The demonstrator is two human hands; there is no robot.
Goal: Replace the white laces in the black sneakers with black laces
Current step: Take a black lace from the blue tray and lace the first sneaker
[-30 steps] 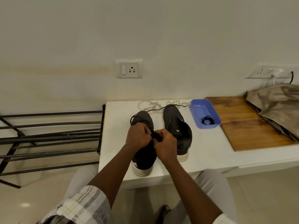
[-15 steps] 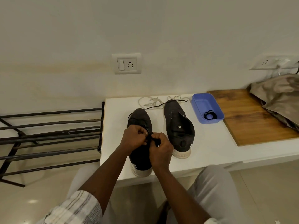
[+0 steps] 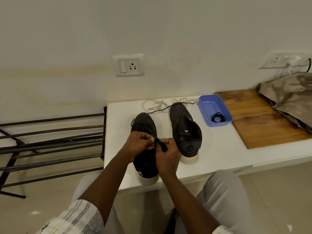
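White table (image 3: pixel 219 149); left hand (image 3: pixel 138 145), right hand (image 3: pixel 168 155) in pinch on black lace (image 3: pixel 160 144), sneaker (image 3: pixel 145 121) midsection behind them.

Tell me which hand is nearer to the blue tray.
Right. Both hands pinch the black lace over the left sneaker, left of the tray; the right hand is on the tray's side, the left hand beyond it.

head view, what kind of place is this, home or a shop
Most likely a home, perhaps an entryway: a bare metal rack stands beside a low white table, a wall socket sits above it, and crumpled cloth lies on a wooden board.
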